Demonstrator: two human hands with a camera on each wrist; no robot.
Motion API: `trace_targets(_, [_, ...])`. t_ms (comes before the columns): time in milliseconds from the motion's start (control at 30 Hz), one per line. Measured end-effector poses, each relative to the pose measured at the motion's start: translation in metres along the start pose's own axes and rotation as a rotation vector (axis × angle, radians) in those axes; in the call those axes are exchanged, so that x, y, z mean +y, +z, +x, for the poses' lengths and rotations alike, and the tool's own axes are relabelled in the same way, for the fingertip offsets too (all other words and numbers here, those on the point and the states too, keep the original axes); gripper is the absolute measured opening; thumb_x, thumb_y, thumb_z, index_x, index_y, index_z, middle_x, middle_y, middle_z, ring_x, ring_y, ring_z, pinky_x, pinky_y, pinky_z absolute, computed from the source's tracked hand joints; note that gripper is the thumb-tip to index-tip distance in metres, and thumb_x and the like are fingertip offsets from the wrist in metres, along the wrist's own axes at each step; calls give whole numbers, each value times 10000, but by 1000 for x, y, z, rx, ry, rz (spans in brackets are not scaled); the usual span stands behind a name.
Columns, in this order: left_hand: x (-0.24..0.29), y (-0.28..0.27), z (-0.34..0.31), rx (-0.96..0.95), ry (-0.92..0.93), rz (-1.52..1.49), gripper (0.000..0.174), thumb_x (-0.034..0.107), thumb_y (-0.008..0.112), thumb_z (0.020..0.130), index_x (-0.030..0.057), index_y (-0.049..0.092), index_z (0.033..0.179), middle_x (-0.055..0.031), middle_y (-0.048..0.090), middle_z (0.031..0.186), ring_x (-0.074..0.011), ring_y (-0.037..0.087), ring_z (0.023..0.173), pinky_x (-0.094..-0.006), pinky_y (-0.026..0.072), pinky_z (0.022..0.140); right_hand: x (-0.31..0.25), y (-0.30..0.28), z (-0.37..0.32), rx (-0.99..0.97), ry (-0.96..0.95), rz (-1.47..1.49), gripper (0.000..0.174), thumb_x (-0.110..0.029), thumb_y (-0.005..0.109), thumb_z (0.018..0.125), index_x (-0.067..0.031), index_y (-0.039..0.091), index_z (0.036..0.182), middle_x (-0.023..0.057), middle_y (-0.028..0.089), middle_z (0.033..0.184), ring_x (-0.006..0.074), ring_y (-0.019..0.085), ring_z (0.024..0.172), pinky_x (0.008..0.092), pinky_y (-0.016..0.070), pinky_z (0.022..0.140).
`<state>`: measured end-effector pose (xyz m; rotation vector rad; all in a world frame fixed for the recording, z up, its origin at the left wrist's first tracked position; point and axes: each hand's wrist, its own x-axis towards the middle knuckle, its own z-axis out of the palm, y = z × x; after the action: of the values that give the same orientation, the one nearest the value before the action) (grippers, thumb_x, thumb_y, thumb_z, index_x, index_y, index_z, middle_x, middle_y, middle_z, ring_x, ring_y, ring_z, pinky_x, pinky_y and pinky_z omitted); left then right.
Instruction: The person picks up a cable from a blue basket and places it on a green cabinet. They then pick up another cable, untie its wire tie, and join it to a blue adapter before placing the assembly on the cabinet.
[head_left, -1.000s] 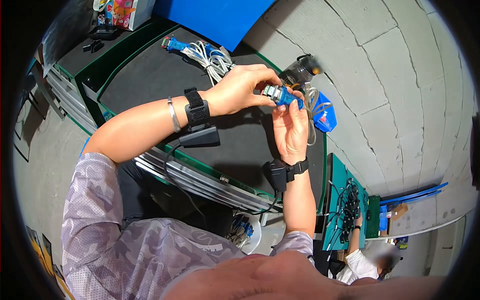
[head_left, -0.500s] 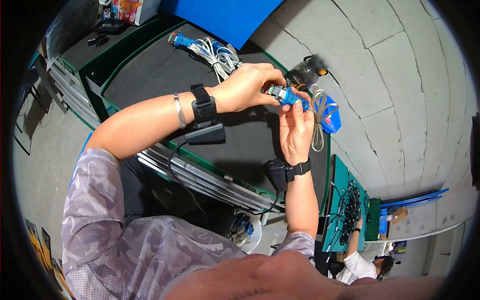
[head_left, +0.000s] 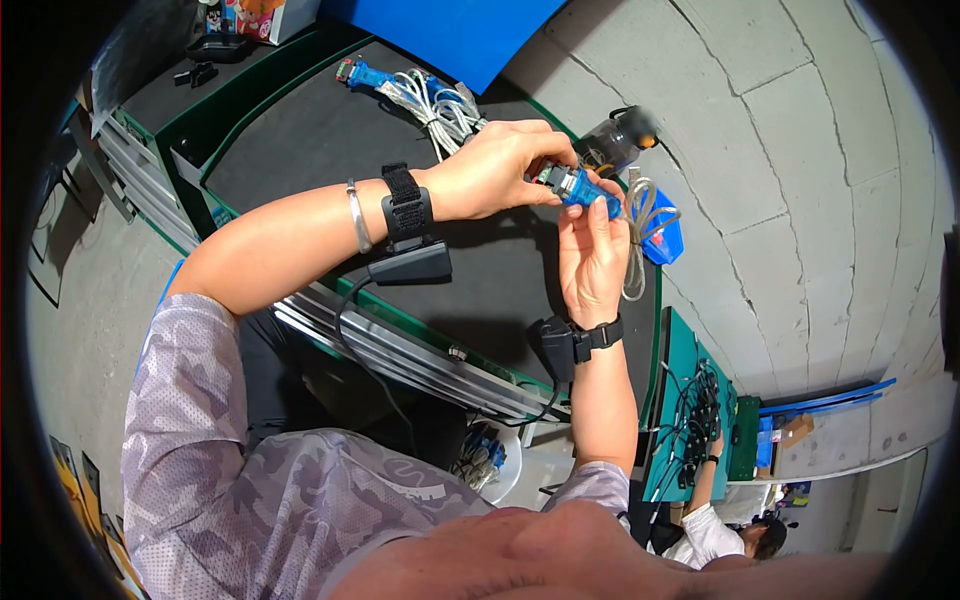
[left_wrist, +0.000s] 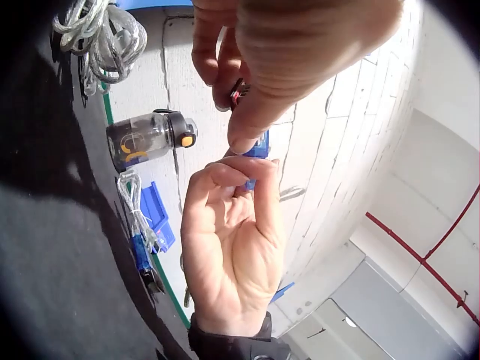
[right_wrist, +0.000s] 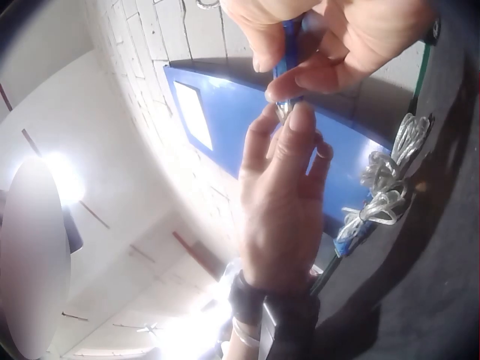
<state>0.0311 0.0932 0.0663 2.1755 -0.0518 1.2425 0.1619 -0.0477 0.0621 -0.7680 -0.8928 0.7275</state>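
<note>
Both hands meet at a translucent blue cable connector [head_left: 592,196] with a metal plug end and a small green block at its tip. My left hand [head_left: 488,178] pinches the green-block end between thumb and fingers. From the other side, my right hand [head_left: 590,262] grips the blue body, thumb along its side. A coiled grey cable [head_left: 636,268] hangs beyond the right fingers. In the left wrist view, fingers hide most of the connector [left_wrist: 259,145]. The right wrist view shows its blue body [right_wrist: 288,63] between both sets of fingertips.
Bundled pale cables [head_left: 430,112] with blue connectors lie on the dark table [head_left: 290,140]. A bottle [head_left: 612,142] and blue tray [head_left: 664,240] stand by the wall side. Below the table edge is a white bin [head_left: 512,468] of cables. Another person [head_left: 708,535] works at a teal table.
The head view has shifted slightly, moving the scene right in the picture. Both hands keep hold of the connector, with only slight finger movement.
</note>
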Motion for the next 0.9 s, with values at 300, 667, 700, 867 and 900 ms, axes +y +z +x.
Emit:
trace_targets(300, [-3, 1, -1, 11, 1, -16, 332, 130, 803, 730, 48, 634, 1003, -71, 607, 858, -202, 606, 769, -314, 523, 682, -1, -1, -1, -8, 5, -46, 294, -112, 617, 950, -57, 505, 1217, 101, 561, 1241, 113, 588, 880, 251, 524, 849])
trace_targets(667, [-2, 2, -3, 13, 12, 91, 387, 155, 828, 689, 22, 678, 1020, -95, 649, 848, -230, 636, 742, -335, 523, 658, 3, 2, -4, 6, -4, -110, 300, -121, 608, 957, -54, 495, 1228, 111, 565, 1253, 100, 606, 833, 234, 533, 792])
trace_targets(700, [-2, 2, -3, 14, 12, 89, 387, 155, 828, 689, 22, 678, 1020, -95, 649, 848, -230, 636, 742, -335, 523, 658, 4, 2, -4, 6, -5, -123, 304, -121, 606, 958, -51, 492, 1232, 116, 563, 1258, 101, 607, 827, 235, 535, 784])
trace_targets(867, [-2, 1, -4, -1, 0, 121, 402, 164, 834, 678, 22, 679, 1020, -95, 637, 826, -243, 631, 736, -335, 521, 662, 6, 4, -3, 23, -46, -211, 285, -138, 610, 959, -27, 507, 1200, 128, 582, 1230, 82, 583, 700, 194, 505, 618])
trace_targets(900, [-2, 0, -5, -5, -4, 119, 402, 164, 834, 678, 22, 679, 1020, -95, 637, 826, -243, 631, 736, -335, 521, 662, 6, 3, -3, 7, -58, -267, 278, -145, 614, 958, -19, 515, 1185, 131, 590, 1218, 70, 561, 648, 177, 477, 552])
